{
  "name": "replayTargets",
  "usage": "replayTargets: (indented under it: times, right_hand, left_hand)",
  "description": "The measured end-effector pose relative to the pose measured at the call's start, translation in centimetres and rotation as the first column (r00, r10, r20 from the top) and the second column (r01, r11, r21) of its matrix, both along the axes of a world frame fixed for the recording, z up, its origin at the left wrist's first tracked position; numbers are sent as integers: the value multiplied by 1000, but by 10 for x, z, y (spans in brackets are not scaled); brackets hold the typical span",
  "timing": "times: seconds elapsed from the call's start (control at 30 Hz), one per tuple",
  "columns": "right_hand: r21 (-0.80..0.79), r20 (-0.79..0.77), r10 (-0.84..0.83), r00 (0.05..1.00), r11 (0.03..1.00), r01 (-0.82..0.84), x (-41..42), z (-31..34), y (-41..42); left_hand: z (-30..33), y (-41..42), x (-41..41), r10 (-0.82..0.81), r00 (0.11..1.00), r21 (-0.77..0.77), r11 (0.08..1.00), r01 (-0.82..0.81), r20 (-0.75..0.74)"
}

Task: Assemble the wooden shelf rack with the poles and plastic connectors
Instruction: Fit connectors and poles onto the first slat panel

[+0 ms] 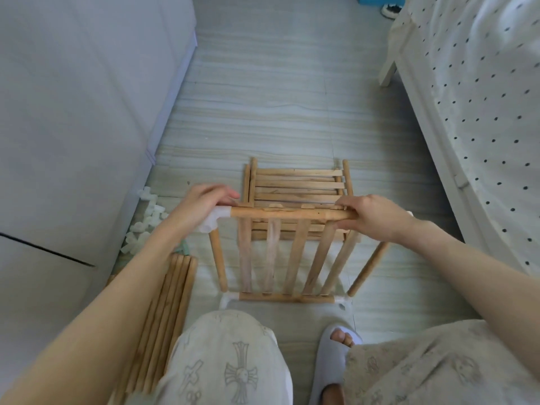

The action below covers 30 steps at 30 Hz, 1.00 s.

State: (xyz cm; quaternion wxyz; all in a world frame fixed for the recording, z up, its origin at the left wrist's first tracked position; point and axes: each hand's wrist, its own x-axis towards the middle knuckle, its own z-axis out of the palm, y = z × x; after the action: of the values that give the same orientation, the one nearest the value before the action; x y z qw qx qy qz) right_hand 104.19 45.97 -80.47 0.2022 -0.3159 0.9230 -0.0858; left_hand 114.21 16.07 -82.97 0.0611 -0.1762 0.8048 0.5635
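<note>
Far left, a pale grey cabinet (73, 127) stands on the floor (277, 97), which is light tile with wavy beige banding. At the cabinet's foot lies a scatter of white plastic connectors (143, 222). Nearer the person, a bundle of loose wooden poles (163, 325) lies on the floor beside the left knee.

The left hand (201, 204) rests on a white corner connector (213, 222) at the left end of the top rail (289, 214); its fingers curl over that joint, grasping it. The partly built shelf rack (287, 255) stands on the floor directly in front of the person, centre frame, its slats running down to a lower rail with white connectors at both ends. Behind it, a stack of slatted shelf panels (296, 185) lies flat on the tile.

The right hand (371, 217) grasps the right end of the top rail, fingers wrapped round it. A grey slipper (330, 361) sits below. Far right, a bed (482, 112) with a dotted white cover borders the floor.
</note>
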Motion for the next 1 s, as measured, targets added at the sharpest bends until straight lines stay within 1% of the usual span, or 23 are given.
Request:
replayTargets:
  times: [0.03,0.07,0.1,0.13,0.17,0.2,0.23,0.27,0.3,0.33,0.37,0.4,0.43,0.47,0.5,0.53,0.6,0.63,0.7,0.77,0.83,0.9,1.0]
  right_hand:
    - [-11,-15,-4,1000,1000,4,1,3,-4]
    - [-15,-37,4,999,1000,-5,2,7,-9]
    - [-13,-69,28,997,1000,-29,4,12,-15]
    - [-12,-99,59,993,998,-61,5,16,-21]
    - [-15,-116,87,989,996,-90,7,20,-27]
    - [-15,-118,108,987,994,-110,9,25,-31]
    - [-26,-97,114,989,993,-117,11,30,-32]
    - [-70,-32,92,995,993,-94,12,34,-29]
    - [-161,82,35,996,987,-22,12,40,-22]
    - [-291,237,-47,970,950,117,11,46,-11]
    - [-416,380,-133,915,859,297,8,52,1]
    - [-498,481,-203,853,737,456,5,58,15]
    - [-534,550,-245,799,632,562,1,61,28]
    - [-534,609,-255,751,568,626,-2,61,38]
    - [-509,668,-235,706,548,664,-3,59,45]
    - [-470,724,-193,662,564,679,-2,55,48]
    - [-412,794,-95,600,643,646,5,50,46]
    - [-395,799,-65,598,693,603,8,50,44]
    - [-352,765,-48,643,804,479,7,53,38]
    - [-264,744,-42,667,899,351,4,55,35]
    - [-198,774,-42,631,931,306,1,52,34]
    - [-191,790,-15,613,944,270,3,45,31]
    - [-148,715,-24,698,972,184,14,39,12]
  left_hand:
    - [10,6,-3,-148,989,-239,960,144,3]
    - [21,16,-6,-328,944,-466,829,307,40]
    - [29,29,-8,-469,878,-614,668,422,93]
    - [35,46,-9,-547,824,-681,549,485,146]
    - [36,60,-9,-577,796,-702,488,518,186]
    - [33,72,-9,-586,786,-721,458,520,195]
    - [28,79,-8,-586,793,-733,463,498,169]
    - [24,82,-6,-580,806,-729,500,467,118]
    - [21,81,-4,-572,818,-709,551,440,64]
    - [21,78,-2,-567,823,-679,594,431,27]
    - [22,75,-1,-568,823,-644,627,438,7]
    - [25,72,0,-566,824,-604,661,445,-12]
    - [28,70,0,-556,830,-555,703,444,-40]
    - [32,67,-1,-534,842,-498,754,429,-83]
    - [36,65,-2,-498,858,-434,806,404,-128]
    - [39,63,-3,-448,879,-363,856,367,-167]
    - [39,59,-4,-322,926,-204,937,283,-197]
    - [36,58,-3,-277,943,-133,958,255,-184]
    - [26,60,2,-226,965,-36,974,224,-134]
    - [14,61,8,-178,978,49,982,184,-113]
    - [3,61,11,-118,987,124,984,131,-111]
    - [-7,58,13,-56,993,170,983,73,-101]
    - [-13,46,14,-47,998,171,984,53,-40]
